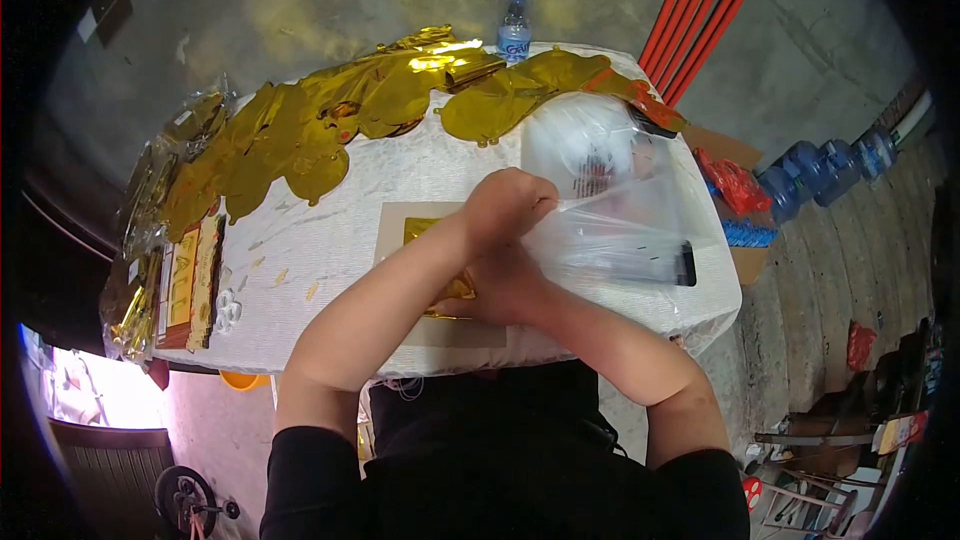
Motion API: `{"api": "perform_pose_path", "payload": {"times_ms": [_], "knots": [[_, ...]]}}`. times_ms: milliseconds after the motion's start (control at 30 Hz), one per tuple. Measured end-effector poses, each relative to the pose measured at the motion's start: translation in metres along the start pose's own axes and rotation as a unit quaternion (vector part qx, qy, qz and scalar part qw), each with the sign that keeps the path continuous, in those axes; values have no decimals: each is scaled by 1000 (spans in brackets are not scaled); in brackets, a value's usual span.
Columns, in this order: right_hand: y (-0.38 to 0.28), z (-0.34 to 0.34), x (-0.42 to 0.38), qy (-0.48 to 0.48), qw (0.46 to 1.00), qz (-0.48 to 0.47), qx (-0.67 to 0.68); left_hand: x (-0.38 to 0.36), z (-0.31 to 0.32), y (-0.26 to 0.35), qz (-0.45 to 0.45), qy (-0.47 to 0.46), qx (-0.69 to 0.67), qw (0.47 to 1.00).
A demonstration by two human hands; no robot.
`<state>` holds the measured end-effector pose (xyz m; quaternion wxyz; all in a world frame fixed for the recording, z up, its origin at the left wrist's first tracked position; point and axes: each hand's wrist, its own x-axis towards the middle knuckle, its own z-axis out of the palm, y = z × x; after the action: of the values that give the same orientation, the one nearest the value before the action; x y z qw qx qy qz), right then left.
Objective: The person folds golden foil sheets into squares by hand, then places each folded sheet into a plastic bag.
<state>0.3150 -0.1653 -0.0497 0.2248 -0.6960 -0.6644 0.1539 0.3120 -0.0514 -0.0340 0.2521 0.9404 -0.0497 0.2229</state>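
Observation:
My left hand (505,205) is closed, pinching the edge of a clear plastic bag (620,230) that stretches away to the right. My forearms cross, so my right hand (500,285) sits lower and partly behind my left wrist. Its fingers are bent around a folded piece of gold foil (455,312), though the grip is partly hidden. Under the foil lies a grey-brown cardboard sheet (455,335). Several flat gold foil balloons (315,140) are spread along the far side of the table.
The white-covered table (320,230) also carries a water bottle (514,25) at the back and a framed gold-and-red card (185,285) beside plastic-wrapped foil (140,260) at left. To the right are large blue water jugs (810,175), a red bag (735,185) and red pipes (700,15).

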Motion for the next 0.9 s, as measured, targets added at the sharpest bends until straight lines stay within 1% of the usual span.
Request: {"api": "perform_pose_path", "payload": {"times_ms": [67,100,167,200,267,300,367,400,467,533,600,667,700,767,800,833,867,900], "knots": [[1,2,0,3,1000,8,-23,-7,-3,-1,-22,18,-56,998],[3,4,1,3,1000,5,-23,-10,-5,-1,-23,20,-53,998],[5,5,2,-14,999,-9,-45,-15,-12,5,-104,-54,-103,988],[6,5,1,-15,999,-10,-45,-15,-13,5,-105,-53,-102,988],[3,2,1,-7,998,-11,-61,-14,-16,5,-173,-85,-147,970],[4,2,0,-8,998,-13,-62,-15,-17,3,-174,-83,-147,970],[7,4,0,44,995,-46,-80,-17,-19,0,-167,-40,-160,972],[9,6,1,44,995,-48,-80,-18,-22,-2,-168,-39,-159,972],[11,10,3,31,987,-39,-154,-22,-33,-6,-162,95,-183,965],[12,13,1,29,986,-31,-160,-31,-55,-5,-172,205,-149,952],[16,18,1,35,984,-30,-172,-45,-85,-6,-133,300,-128,936],[15,15,2,26,985,-33,-166,-71,-123,1,-83,341,2,936],[15,14,2,19,986,-32,-163,-87,-135,1,-91,341,10,936],[20,19,1,33,988,-49,-145,-124,-156,5,-36,331,132,934],[18,18,1,37,988,-44,-145,-143,-162,7,-43,330,141,932],[17,16,1,42,988,-39,-147,-163,-165,10,-43,276,201,939],[15,13,1,25,988,-31,-152,-182,-167,13,-44,219,257,940],[15,14,2,23,988,-37,-149,-201,-169,14,-49,218,263,939]]}}
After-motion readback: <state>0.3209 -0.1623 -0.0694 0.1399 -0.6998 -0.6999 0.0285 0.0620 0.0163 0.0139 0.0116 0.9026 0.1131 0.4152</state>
